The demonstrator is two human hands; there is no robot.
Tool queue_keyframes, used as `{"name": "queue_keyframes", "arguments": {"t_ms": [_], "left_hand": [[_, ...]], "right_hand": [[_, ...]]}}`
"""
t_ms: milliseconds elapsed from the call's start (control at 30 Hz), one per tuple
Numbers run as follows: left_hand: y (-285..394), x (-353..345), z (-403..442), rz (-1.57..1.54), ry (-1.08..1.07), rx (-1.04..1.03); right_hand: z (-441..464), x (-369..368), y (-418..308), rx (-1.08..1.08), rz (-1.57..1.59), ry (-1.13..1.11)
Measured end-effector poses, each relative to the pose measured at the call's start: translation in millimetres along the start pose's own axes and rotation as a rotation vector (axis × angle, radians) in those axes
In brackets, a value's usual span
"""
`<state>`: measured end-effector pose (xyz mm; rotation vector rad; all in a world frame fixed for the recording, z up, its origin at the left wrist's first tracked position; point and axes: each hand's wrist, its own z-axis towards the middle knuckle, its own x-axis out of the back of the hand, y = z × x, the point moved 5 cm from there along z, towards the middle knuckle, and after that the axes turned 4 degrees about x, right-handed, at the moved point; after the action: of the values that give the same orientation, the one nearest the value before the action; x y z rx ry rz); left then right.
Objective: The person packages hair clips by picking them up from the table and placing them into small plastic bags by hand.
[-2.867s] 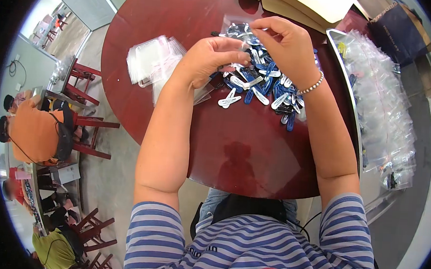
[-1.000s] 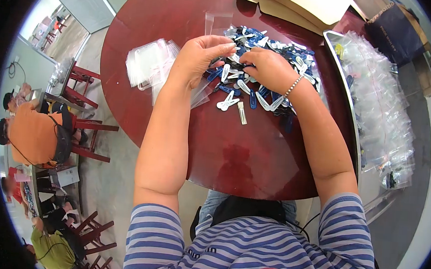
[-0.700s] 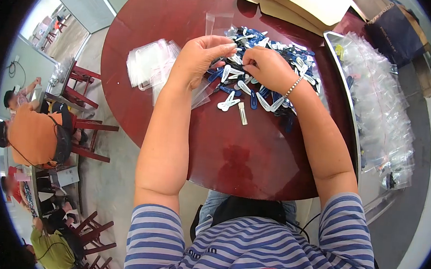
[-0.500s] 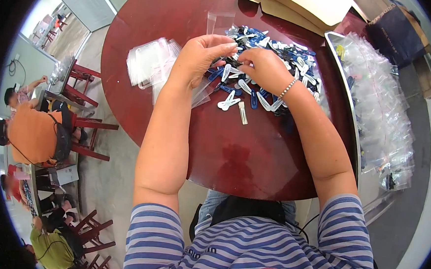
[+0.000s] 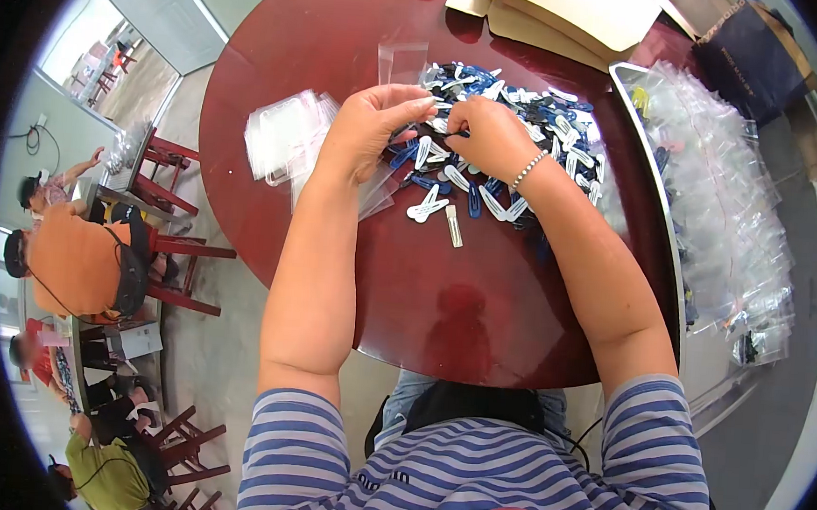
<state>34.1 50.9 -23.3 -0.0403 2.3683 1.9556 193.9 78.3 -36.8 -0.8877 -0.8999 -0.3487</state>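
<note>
A pile of blue, white and black hair clips (image 5: 570, 129) lies on the dark red round table (image 5: 425, 298). My left hand (image 5: 374, 127), at the pile's left edge, pinches with thumb and forefinger; a clear plastic bag (image 5: 402, 63) shows just beyond its fingertips. My right hand (image 5: 491, 134), with a beaded bracelet at the wrist, is over the pile with its fingers pressed together; what they hold is too small to make out. Nearer me lie crossed white clips (image 5: 427, 205) and a single pale clip (image 5: 453, 227). Left of my left hand is a stack of clear bags (image 5: 285, 140).
A tray rim (image 5: 660, 191) borders many filled clear bags (image 5: 726, 190) on the right. An open cardboard box (image 5: 563, 17) and a dark paper bag (image 5: 752, 66) stand at the back. Several people sit at the left, one in orange (image 5: 85, 259), beside red stools (image 5: 178, 274).
Since the earliest frame, my right hand has come down and nearer me over the clips, and my left hand has shifted slightly left. The pale clip now lies apart from the pile.
</note>
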Motion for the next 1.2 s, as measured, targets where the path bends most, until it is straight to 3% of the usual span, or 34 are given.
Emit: {"name": "queue_keyframes", "arguments": {"t_ms": [100,267,400,567,633,767,900,967,1100,1167,1200], "left_hand": [[-1,3,3,-0.006,0.004,-0.006],[-3,2,3,-0.001,-0.014,0.024],[-2,-4,1,0.045,-0.044,0.039],[0,-12,-2,0.118,-0.195,-0.038],[-1,-19,-5,0.125,-0.330,-0.052],[-4,-23,-6,0.111,-0.375,-0.037],[-5,-21,-2,0.101,-0.376,0.006],[0,-17,-4,0.058,-0.270,0.039],[2,-5,-2,-0.097,-0.142,0.054],[0,-1,3,-0.116,-0.130,0.051],[2,1,2,-0.159,-0.126,0.041]], "right_hand": [[0,10,6,0.011,0.131,0.078],[4,34,25,-0.184,0.412,0.187],[7,45,16,-0.019,0.759,0.396],[3,59,-13,0.087,0.626,0.372],[0,62,-24,0.123,0.410,0.289],[-2,63,-39,0.180,0.277,0.250],[-1,66,-37,0.159,0.459,0.363],[-1,67,-22,0.110,0.438,0.360],[-3,60,-8,0.118,0.228,0.256],[-4,42,-7,0.075,0.066,-0.083],[-5,37,-11,0.159,0.020,-0.085]]}}
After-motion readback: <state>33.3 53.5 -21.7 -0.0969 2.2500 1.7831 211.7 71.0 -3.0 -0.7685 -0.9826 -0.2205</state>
